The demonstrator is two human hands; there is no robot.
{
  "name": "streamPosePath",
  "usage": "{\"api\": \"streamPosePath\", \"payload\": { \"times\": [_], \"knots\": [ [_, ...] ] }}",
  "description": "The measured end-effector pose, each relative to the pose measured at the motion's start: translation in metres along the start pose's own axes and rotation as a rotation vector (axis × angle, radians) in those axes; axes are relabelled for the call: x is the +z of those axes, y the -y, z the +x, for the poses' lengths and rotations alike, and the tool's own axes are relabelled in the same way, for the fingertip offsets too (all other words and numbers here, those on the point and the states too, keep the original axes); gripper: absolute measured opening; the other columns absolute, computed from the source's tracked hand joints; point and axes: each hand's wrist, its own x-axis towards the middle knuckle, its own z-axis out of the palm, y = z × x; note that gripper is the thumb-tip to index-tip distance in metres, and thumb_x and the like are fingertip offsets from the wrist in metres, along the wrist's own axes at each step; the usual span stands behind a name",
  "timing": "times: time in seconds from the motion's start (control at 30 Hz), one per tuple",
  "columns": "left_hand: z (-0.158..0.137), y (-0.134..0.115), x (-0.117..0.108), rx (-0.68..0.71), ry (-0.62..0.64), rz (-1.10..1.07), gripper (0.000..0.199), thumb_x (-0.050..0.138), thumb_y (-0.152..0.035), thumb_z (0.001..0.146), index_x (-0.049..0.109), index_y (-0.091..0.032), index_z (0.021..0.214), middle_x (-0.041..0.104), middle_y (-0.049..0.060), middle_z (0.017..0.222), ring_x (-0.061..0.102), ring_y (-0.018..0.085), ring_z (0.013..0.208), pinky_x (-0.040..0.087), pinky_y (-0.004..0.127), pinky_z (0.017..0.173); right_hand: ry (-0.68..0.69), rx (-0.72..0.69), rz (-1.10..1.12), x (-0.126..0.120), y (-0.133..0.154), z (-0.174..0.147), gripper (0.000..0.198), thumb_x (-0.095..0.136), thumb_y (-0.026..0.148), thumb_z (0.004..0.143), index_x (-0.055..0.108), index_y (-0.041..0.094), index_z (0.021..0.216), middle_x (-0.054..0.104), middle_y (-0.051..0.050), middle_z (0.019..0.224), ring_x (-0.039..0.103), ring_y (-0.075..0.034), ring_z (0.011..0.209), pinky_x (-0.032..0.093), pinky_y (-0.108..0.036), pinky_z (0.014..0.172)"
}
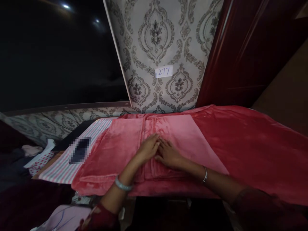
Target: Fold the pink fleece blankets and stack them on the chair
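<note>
A pink-red plush blanket lies spread in flat folded layers across a waist-high surface. Both of its folded side panels meet near the middle, where creases run from back to front. My left hand rests palm down on this seam, fingers stretched forward. Beside it my right hand also lies flat on the blanket, its fingertips meeting those of the left. To the right, a deeper red stretch of plush fabric spreads out unfolded. The undersides of both hands are hidden.
A striped cloth with a blurred dark patch lies under the left end. A large dark screen stands at the back left. Behind are patterned wallpaper with a paper label reading 277 and a dark red panel. Clothes pile up at left.
</note>
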Motion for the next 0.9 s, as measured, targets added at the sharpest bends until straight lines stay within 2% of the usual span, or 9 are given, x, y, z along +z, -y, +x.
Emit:
{"api": "streamPosePath", "payload": {
  "times": [0.13, 0.23, 0.47, 0.7, 0.9],
  "knots": [
    [0.054, 0.020, 0.004, -0.083, 0.185, 0.206, 0.056, 0.042, -0.030, 0.099, 0.039, -0.019, 0.154, 0.032, 0.012, 0.164, 0.025, 0.025, 0.154, 0.022, 0.053, 0.124, -0.001, 0.025, 0.025, 0.006, 0.012, -0.010, 0.080, 0.044, 0.056, 0.099, 0.025, 0.009, 0.161, 0.018, -0.019, 0.166, 0.011, -0.033, 0.155, 0.013, -0.058, 0.123],
    [0.071, 0.033, 0.015, -0.115, 0.230, 0.248, 0.057, 0.044, -0.033, 0.100, 0.037, -0.020, 0.155, 0.027, 0.013, 0.166, 0.020, 0.029, 0.155, 0.016, 0.062, 0.123, -0.010, 0.041, 0.043, 0.009, 0.013, -0.011, 0.078, 0.043, 0.055, 0.100, 0.024, 0.011, 0.161, 0.018, -0.017, 0.167, 0.011, -0.032, 0.155, 0.011, -0.058, 0.124],
    [0.066, 0.054, 0.031, -0.117, 0.215, 0.269, 0.056, 0.033, -0.033, 0.103, 0.032, -0.021, 0.157, 0.021, 0.012, 0.168, 0.014, 0.026, 0.156, 0.011, 0.059, 0.124, -0.027, 0.025, 0.087, 0.015, 0.015, -0.018, 0.075, 0.039, 0.054, 0.102, 0.025, 0.009, 0.161, 0.018, -0.018, 0.165, 0.010, -0.030, 0.156, 0.007, -0.056, 0.125],
    [0.068, 0.057, 0.033, -0.117, 0.224, 0.255, 0.058, 0.033, -0.035, 0.103, 0.030, -0.019, 0.158, 0.020, 0.011, 0.169, 0.013, 0.024, 0.157, 0.013, 0.057, 0.124, 0.033, 0.039, 0.138, 0.015, 0.023, -0.030, 0.075, 0.040, 0.053, 0.102, 0.028, 0.006, 0.159, 0.020, -0.018, 0.165, 0.014, -0.028, 0.155, 0.011, -0.048, 0.127],
    [0.068, 0.060, 0.035, -0.107, 0.207, 0.257, 0.057, 0.034, -0.035, 0.102, 0.032, -0.022, 0.157, 0.022, 0.010, 0.169, 0.015, 0.025, 0.156, 0.014, 0.058, 0.124, 0.029, -0.026, 0.157, 0.023, 0.030, -0.050, 0.075, 0.040, 0.054, 0.102, 0.024, 0.009, 0.161, 0.018, -0.014, 0.166, 0.012, -0.026, 0.156, 0.011, -0.047, 0.127]
  ]
}}
